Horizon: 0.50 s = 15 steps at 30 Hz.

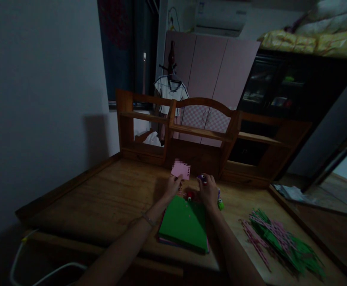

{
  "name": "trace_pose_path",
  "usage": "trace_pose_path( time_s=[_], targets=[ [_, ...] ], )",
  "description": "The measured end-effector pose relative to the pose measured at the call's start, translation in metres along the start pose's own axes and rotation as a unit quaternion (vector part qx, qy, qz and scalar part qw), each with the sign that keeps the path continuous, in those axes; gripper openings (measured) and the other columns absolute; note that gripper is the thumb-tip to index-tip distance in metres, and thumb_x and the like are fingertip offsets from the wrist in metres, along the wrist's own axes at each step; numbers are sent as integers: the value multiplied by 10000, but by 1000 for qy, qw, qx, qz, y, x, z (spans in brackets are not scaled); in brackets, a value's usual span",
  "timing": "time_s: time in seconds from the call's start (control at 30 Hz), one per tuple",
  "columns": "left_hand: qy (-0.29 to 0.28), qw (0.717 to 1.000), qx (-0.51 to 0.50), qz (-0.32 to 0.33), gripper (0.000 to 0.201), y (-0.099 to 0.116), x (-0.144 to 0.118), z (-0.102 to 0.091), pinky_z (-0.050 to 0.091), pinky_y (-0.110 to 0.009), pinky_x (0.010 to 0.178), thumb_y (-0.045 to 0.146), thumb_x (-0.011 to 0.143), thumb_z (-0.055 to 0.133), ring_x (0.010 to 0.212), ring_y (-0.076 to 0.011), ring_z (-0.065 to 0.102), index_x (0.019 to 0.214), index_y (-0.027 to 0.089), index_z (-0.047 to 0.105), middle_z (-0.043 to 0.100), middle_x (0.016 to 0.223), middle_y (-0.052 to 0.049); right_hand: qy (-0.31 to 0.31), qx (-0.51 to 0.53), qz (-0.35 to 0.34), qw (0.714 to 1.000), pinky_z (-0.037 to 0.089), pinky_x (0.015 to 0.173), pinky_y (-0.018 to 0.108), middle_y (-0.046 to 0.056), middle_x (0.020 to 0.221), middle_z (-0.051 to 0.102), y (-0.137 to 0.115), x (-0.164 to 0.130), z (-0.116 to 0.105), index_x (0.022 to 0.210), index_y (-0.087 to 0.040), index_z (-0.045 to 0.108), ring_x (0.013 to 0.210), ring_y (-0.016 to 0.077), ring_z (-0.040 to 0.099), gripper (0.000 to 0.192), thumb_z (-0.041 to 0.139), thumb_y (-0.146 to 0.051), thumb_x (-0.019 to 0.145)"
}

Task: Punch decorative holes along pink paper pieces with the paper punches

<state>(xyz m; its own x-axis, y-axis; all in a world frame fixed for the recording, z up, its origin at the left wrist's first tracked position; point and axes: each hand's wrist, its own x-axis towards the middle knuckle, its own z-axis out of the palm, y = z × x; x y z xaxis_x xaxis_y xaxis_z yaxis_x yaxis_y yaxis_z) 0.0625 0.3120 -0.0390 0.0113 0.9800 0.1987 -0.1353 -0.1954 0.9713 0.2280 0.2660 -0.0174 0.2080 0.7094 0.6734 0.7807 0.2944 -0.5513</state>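
Note:
My left hand (173, 186) pinches the lower edge of a small pink sheet of paper (180, 170), which has a row of dark cut-outs along its right edge. My right hand (209, 192), just right of the paper, is closed around a small purple craft punch (202, 177) with white, eye-like spots. Paper and punch are apart. Below the hands lies a stack of coloured paper with a green sheet (185, 222) on top. A red craft punch (190, 195) sits at the stack's far edge, and a green one (220, 204) stands right of my right wrist.
Green and pink patterned paper strips (280, 238) lie in a heap at the table's right. Small paper bits (181, 191) are scattered behind the stack. A wooden shelf unit (203, 133) rises along the table's back edge. A white cable (18, 254) loops at the front left.

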Motion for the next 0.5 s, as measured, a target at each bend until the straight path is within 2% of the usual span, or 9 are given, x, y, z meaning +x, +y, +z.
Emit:
trace_pose_path(
  time_s=[0.07, 0.13, 0.2, 0.27, 0.37, 0.5],
  targets=[
    [-8, 1000, -14, -2, 458, 1, 0, -1, 360, -181, 366, 575, 744, 539, 361, -74, 469, 662, 125, 550, 521, 504, 18, -1, 154, 58, 986, 480, 704, 330, 84, 977, 614, -1, 2, 0, 1086, -198, 550, 830, 206, 600, 356, 498, -450, 840],
    [-6, 1000, -18, -3, 463, 1, 0, -1, 370, -180, 367, 580, 747, 538, 363, -74, 472, 648, 127, 542, 523, 506, 14, -25, 302, 116, 946, 509, 615, 315, 54, 888, 633, 2, 3, 3, 1069, -202, 540, 705, 183, 629, 396, 562, -484, 792],
    [-1, 1000, -13, 6, 452, 1, 0, -2, 384, -180, 378, 567, 739, 562, 383, -78, 485, 651, 124, 551, 541, 524, 2, -44, 407, 162, 898, 531, 626, 323, 39, 858, 647, 7, 4, 7, 1036, -200, 551, 666, 172, 645, 425, 658, -464, 720],
    [-1, 1000, -3, 28, 432, 2, 0, -3, 393, -180, 391, 545, 730, 591, 415, -84, 503, 680, 116, 575, 573, 563, -16, -53, 473, 187, 860, 541, 710, 350, 46, 896, 662, 10, 5, 10, 1017, -200, 575, 728, 183, 664, 440, 727, -413, 663],
    [-3, 999, 11, 48, 400, 3, -1, -2, 395, -182, 404, 516, 720, 620, 449, -94, 521, 716, 116, 600, 598, 596, -26, -71, 538, 209, 814, 524, 822, 376, 57, 979, 665, 11, 5, 12, 1019, -208, 599, 826, 198, 671, 411, 733, -378, 669],
    [-6, 1000, 7, 19, 364, 5, -4, 3, 385, -191, 388, 486, 713, 639, 425, -94, 506, 764, 128, 601, 596, 597, -11, -82, 599, 220, 765, 493, 902, 381, 56, 1051, 651, 9, 5, 8, 1010, -219, 604, 871, 193, 669, 342, 685, -391, 726]
  ],
)
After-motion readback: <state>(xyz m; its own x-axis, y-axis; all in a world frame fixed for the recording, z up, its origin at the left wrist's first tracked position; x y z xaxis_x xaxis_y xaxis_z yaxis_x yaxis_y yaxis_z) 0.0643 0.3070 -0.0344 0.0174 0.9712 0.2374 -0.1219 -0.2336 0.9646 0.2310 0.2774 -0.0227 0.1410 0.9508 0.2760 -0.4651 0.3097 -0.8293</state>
